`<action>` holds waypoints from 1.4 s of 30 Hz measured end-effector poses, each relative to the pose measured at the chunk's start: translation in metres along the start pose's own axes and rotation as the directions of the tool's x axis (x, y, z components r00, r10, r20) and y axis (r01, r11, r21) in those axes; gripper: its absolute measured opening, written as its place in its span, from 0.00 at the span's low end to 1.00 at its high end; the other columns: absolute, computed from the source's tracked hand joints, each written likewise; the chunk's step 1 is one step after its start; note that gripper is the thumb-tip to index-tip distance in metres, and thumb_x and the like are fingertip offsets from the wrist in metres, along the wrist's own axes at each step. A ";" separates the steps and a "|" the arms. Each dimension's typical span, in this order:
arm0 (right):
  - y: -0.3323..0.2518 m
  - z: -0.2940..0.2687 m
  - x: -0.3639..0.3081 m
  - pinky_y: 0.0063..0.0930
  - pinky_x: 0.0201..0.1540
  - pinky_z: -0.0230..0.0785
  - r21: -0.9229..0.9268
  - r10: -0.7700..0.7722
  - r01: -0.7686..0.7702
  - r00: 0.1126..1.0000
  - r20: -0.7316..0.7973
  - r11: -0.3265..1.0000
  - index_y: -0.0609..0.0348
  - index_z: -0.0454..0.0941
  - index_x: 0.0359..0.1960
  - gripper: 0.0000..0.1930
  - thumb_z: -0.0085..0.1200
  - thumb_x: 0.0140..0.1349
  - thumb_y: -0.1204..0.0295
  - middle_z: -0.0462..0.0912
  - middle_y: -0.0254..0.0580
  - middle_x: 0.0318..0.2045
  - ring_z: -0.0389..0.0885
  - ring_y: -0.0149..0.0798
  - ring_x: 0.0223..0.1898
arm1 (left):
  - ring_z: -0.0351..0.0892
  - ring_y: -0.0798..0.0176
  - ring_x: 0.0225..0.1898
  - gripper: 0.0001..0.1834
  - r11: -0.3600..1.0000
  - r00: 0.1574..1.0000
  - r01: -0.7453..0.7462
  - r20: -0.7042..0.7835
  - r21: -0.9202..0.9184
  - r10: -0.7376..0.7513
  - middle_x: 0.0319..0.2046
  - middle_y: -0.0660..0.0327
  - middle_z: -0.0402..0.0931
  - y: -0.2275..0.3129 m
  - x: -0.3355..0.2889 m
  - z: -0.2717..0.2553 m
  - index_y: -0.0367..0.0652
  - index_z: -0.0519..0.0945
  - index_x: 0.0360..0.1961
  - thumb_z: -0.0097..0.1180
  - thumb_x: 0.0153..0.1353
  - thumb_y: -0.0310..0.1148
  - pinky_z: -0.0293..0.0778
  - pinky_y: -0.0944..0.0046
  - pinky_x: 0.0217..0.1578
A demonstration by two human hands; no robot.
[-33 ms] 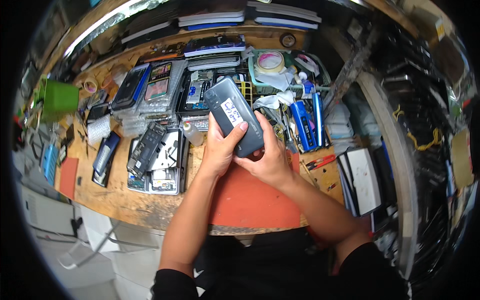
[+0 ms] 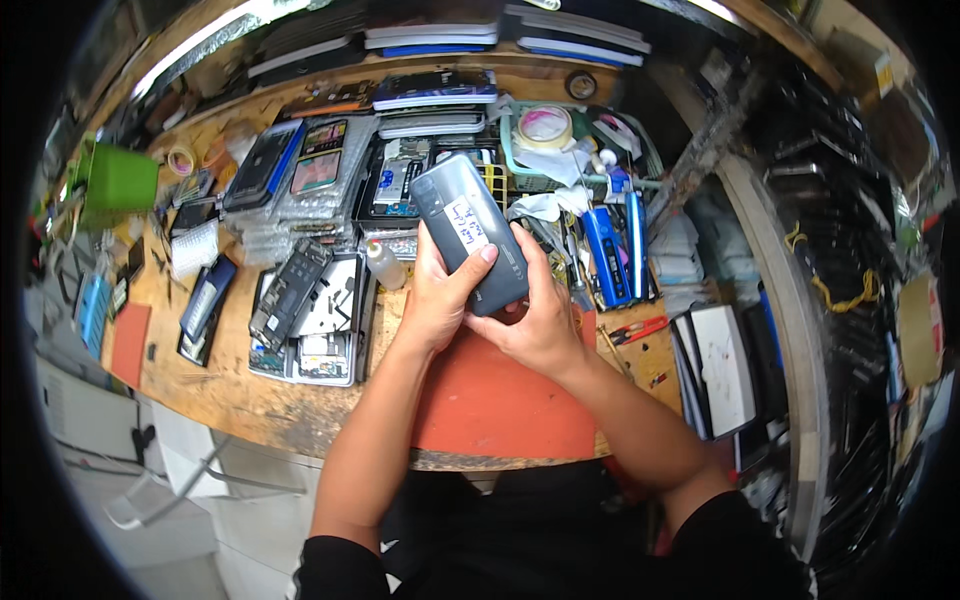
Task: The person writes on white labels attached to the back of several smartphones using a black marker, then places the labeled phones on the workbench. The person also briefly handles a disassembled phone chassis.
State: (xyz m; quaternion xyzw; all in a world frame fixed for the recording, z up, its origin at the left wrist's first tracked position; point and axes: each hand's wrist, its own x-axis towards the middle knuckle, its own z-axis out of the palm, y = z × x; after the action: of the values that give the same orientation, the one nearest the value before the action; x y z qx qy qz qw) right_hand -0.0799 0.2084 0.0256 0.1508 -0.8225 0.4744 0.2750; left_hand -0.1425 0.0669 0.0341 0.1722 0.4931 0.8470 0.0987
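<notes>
A dark grey smartphone (image 2: 487,212), its back facing up, is held tilted above the red-orange mat (image 2: 510,405). My left hand (image 2: 436,297) grips its left edge, with the thumb laid across the back beside a white handwritten label (image 2: 465,228). Along the lower right edge, my right hand (image 2: 543,322) is closed round the phone, its thumb near the bottom end. The phone's screen side is hidden, as are most of the fingers beneath it.
To the left, a white tray (image 2: 350,372) holds phone parts. A small clear bottle (image 2: 384,268) stands beside it. Behind are stacked phones (image 2: 435,88) and a green basket (image 2: 655,160) with tape. Blue tools (image 2: 610,255) and red-handled pliers (image 2: 640,330) lie right.
The view has shifted slightly, so the bench appears a little further left and lower. Both hands keep the same hold on the smartphone.
</notes>
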 end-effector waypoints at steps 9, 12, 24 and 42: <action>0.024 -0.014 0.016 0.17 0.37 0.69 0.570 0.324 -0.410 0.912 0.251 0.712 0.63 0.74 0.56 0.14 0.50 0.78 0.67 0.82 0.31 0.36 0.77 0.22 0.35 | 0.79 0.69 0.55 0.41 0.977 0.966 0.065 0.234 0.204 -0.113 0.56 0.60 0.79 0.020 0.006 -0.026 0.39 0.65 0.73 0.72 0.62 0.28 0.78 0.64 0.57; 0.025 -0.008 0.014 0.24 0.52 0.74 0.620 0.232 -0.357 0.933 0.276 0.699 0.64 0.73 0.62 0.15 0.49 0.81 0.68 0.84 0.37 0.49 0.81 0.25 0.48 | 0.77 0.67 0.58 0.44 0.948 0.938 0.059 0.307 0.312 -0.159 0.58 0.58 0.78 0.021 0.005 -0.027 0.37 0.64 0.75 0.73 0.60 0.27 0.75 0.64 0.60; 0.021 0.000 0.013 0.25 0.50 0.78 0.637 0.258 -0.183 0.966 -0.026 0.749 0.65 0.70 0.60 0.14 0.50 0.81 0.70 0.84 0.42 0.50 0.83 0.28 0.48 | 0.79 0.72 0.49 0.22 0.954 0.961 0.108 0.215 0.281 -0.172 0.47 0.65 0.82 0.015 0.009 -0.022 0.40 0.78 0.56 0.72 0.65 0.33 0.76 0.66 0.53; 0.013 -0.010 0.015 0.23 0.35 0.75 0.630 0.335 -0.270 0.942 0.017 0.728 0.65 0.84 0.43 0.08 0.59 0.74 0.71 0.87 0.40 0.33 0.84 0.29 0.31 | 0.74 0.67 0.55 0.28 0.948 0.995 -0.092 0.052 0.306 0.080 0.52 0.60 0.75 0.016 0.010 -0.021 0.43 0.72 0.63 0.71 0.66 0.33 0.73 0.64 0.59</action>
State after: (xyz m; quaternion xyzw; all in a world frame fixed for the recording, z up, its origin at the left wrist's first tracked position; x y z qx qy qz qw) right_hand -0.0957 0.2237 0.0291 0.0736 -0.6177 0.7647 0.1684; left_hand -0.1594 0.0456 0.0407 0.2232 0.6091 0.7598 0.0433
